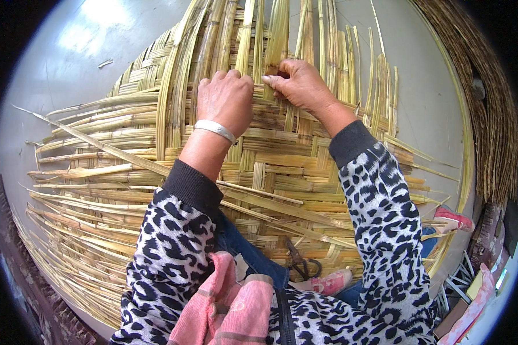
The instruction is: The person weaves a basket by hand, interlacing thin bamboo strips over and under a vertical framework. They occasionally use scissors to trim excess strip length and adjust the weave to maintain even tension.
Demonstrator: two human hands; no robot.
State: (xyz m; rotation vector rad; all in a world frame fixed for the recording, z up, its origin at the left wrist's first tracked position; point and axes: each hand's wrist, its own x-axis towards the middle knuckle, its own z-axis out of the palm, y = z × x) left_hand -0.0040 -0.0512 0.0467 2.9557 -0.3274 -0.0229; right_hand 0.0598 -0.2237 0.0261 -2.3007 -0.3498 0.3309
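Observation:
A large woven mat (293, 167) of split yellow-green reed strips lies spread before me. Long loose ends stick out at its far and left edges. My right hand (305, 86) pinches a wide reed strip (278, 34) between thumb and fingers, near where it meets the weave. Just to its left, my left hand (225, 103) is closed in a fist, knuckles up, over the strips running away from me. Its fingertips are hidden, so what it grips does not show. A loose long strip (109, 146) lies slantwise across the mat and passes under my left forearm.
Dark-handled shears (300, 263) lie on the mat by my pink shoe (331, 282). A pink knitted cloth (224, 305) rests on my lap. At the right stands a big bundle of brown stalks (472, 109). Grey smooth floor (69, 75) surrounds the mat.

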